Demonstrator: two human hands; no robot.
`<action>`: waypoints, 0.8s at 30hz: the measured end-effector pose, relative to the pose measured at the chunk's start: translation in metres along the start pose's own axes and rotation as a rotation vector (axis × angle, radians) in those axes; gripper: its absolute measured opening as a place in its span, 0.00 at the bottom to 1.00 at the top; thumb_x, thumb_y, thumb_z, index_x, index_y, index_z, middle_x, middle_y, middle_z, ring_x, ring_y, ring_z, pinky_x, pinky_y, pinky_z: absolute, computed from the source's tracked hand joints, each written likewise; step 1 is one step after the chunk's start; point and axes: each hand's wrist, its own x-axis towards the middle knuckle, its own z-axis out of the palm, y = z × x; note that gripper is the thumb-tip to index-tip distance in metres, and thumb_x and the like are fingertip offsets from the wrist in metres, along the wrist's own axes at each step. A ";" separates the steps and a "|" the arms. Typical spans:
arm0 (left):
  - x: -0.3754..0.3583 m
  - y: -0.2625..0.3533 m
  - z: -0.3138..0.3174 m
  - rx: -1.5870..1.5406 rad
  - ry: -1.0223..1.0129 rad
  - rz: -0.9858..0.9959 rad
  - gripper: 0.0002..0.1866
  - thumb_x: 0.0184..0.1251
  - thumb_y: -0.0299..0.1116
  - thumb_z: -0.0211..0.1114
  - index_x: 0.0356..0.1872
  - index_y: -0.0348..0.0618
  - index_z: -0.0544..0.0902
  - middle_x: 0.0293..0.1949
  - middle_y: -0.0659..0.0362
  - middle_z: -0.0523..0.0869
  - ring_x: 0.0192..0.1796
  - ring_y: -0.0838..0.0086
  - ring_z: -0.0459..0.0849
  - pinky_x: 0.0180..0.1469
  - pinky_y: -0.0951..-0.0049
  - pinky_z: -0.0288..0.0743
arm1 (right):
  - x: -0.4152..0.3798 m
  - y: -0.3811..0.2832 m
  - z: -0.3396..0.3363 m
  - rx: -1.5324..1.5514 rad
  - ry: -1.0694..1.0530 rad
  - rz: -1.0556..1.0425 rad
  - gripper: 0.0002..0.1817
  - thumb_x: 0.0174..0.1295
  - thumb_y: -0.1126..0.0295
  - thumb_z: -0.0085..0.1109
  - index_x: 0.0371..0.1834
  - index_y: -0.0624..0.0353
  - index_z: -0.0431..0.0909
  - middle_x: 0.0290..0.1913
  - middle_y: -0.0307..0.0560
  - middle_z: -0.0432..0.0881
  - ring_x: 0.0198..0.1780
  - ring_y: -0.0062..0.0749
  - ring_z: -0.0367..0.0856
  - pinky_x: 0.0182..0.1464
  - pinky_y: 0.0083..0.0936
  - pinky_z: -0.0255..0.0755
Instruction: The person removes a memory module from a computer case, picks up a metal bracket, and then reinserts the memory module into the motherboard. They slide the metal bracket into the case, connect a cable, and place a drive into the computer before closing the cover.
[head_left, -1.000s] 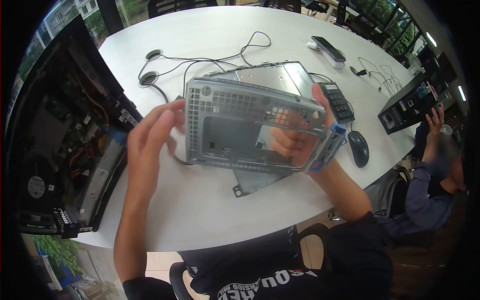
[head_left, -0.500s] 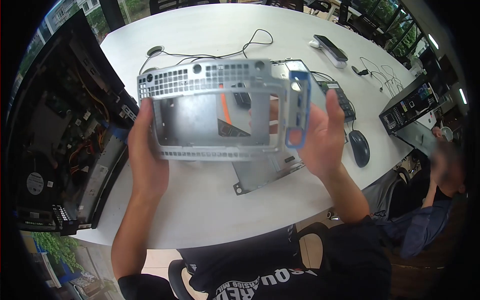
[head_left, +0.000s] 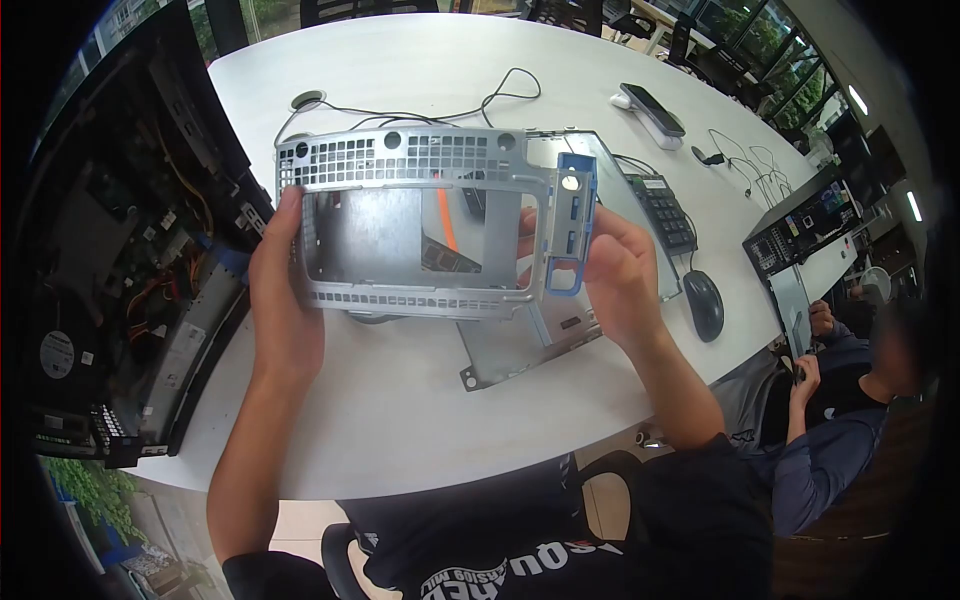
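Note:
A silver metal drive cage with perforated edges is held up above the table between both hands. My left hand is closed around its left end, thumb along the front edge. At the opposite end, my right hand grips beside the blue plastic latch, with some fingers behind the frame and partly hidden. Through the cage's opening show an orange strip and a piece that looks like a memory stick. Beneath lies a flat metal panel, partly covered by the cage.
An open computer case stands at the left. To the right are a keyboard, a mouse and a phone on a white stand. Cables cross the white table. Another person sits at the right near a second computer.
The cage and both hands have shifted slightly left in view, and the cage is held steadier. At the right, the other person's hands have lowered onto a panel.

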 end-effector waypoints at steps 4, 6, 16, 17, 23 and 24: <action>0.001 0.002 -0.003 0.026 0.013 0.005 0.27 0.79 0.54 0.60 0.69 0.50 0.79 0.64 0.67 0.81 0.69 0.80 0.75 0.72 0.72 0.64 | 0.000 -0.002 0.006 0.005 0.034 0.004 0.23 0.73 0.59 0.63 0.59 0.69 0.79 0.48 0.54 0.89 0.44 0.35 0.89 0.49 0.33 0.84; 0.002 0.004 -0.005 -0.019 -0.003 -0.021 0.27 0.79 0.53 0.58 0.69 0.48 0.79 0.64 0.66 0.81 0.69 0.80 0.75 0.71 0.72 0.64 | 0.000 -0.002 0.008 0.057 0.029 -0.008 0.22 0.69 0.64 0.67 0.59 0.67 0.77 0.51 0.55 0.88 0.47 0.35 0.89 0.50 0.34 0.84; 0.016 0.007 -0.013 0.199 -0.226 0.375 0.39 0.74 0.55 0.40 0.74 0.33 0.70 0.76 0.44 0.71 0.77 0.51 0.72 0.82 0.54 0.55 | -0.012 -0.005 0.020 -0.370 -0.166 -0.475 0.34 0.44 0.76 0.83 0.55 0.61 0.72 0.67 0.75 0.78 0.63 0.53 0.85 0.56 0.42 0.86; 0.010 0.012 -0.005 0.174 -0.215 0.368 0.41 0.72 0.56 0.40 0.75 0.35 0.69 0.77 0.45 0.70 0.77 0.52 0.72 0.82 0.52 0.57 | -0.012 -0.008 0.026 -0.451 -0.157 -0.539 0.36 0.43 0.76 0.84 0.55 0.60 0.72 0.66 0.75 0.78 0.62 0.54 0.85 0.55 0.42 0.87; 0.001 0.018 0.006 -0.015 -0.222 0.188 0.39 0.74 0.53 0.38 0.79 0.38 0.66 0.78 0.51 0.70 0.79 0.60 0.69 0.80 0.56 0.61 | -0.016 -0.016 0.047 -0.995 -0.154 -0.836 0.39 0.47 0.65 0.86 0.60 0.51 0.70 0.59 0.54 0.87 0.58 0.47 0.87 0.61 0.41 0.83; -0.001 0.020 0.008 -0.067 -0.212 0.145 0.39 0.74 0.52 0.38 0.79 0.38 0.66 0.78 0.51 0.71 0.79 0.60 0.69 0.80 0.57 0.62 | -0.018 -0.017 0.048 -1.063 -0.162 -0.852 0.37 0.50 0.63 0.85 0.60 0.51 0.70 0.59 0.52 0.87 0.58 0.45 0.87 0.64 0.43 0.80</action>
